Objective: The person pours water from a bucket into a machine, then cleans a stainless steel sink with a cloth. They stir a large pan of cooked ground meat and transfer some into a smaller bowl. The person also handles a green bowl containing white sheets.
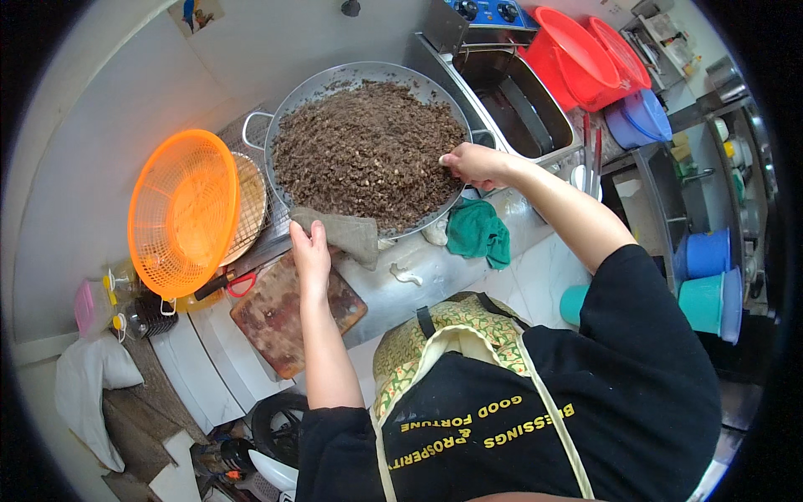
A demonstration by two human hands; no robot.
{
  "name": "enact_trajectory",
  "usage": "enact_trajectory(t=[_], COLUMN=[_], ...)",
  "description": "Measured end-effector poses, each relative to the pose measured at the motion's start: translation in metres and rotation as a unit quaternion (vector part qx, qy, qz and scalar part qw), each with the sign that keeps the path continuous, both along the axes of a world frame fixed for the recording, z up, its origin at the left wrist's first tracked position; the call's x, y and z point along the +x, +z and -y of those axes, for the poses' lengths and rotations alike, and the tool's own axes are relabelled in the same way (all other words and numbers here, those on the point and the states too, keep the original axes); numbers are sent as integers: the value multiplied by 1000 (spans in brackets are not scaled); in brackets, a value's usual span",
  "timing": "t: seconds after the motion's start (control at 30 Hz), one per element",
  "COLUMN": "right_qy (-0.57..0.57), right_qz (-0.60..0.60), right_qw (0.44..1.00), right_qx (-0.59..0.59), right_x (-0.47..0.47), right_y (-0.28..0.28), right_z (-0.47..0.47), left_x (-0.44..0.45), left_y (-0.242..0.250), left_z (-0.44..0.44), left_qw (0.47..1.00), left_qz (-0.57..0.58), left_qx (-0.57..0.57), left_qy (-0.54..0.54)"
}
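Note:
A wide metal pan (370,70) with two loop handles, heaped with a dark brown crumbly mixture (370,150), stands on the counter. My left hand (310,251) grips a grey-brown cloth (345,233) at the pan's near left rim. At the right rim is my right hand (477,166), fingers closed around something whitish, perhaps a bit of cloth; the palm side is hidden. Below it a green cloth (480,232) lies crumpled on the metal counter, and a small white scrap (406,274) lies nearer to me.
An orange plastic colander (188,213) leans at the left over a wire rack. A stained cutting board (282,314), a knife (216,284) and red-handled scissors (242,285) are near it. A deep fryer (514,103) and red buckets (574,56) stand at the right.

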State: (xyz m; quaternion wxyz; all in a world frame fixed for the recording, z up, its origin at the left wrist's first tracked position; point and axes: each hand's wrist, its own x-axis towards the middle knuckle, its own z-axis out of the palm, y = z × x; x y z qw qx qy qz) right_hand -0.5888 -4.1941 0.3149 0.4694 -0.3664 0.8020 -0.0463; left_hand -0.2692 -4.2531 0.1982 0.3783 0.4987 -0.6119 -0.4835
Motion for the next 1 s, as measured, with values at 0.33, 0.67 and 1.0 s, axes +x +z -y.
enact_trajectory(t=[0.33,0.67,1.0], right_qy=[336,330,14], right_qz=[-266,-534,80], right_qw=[900,752,996], right_qx=[-80,-202,-24], right_x=[31,-6,20], right_y=[61,55,3], right_z=[54,44,15], left_x=[-2,17,5], left_y=[19,7,-23], left_z=[-15,34,10], left_qw=[974,976,991], left_qz=[-140,-114,-109], left_qx=[175,180,75], left_qy=[-16,-38,5])
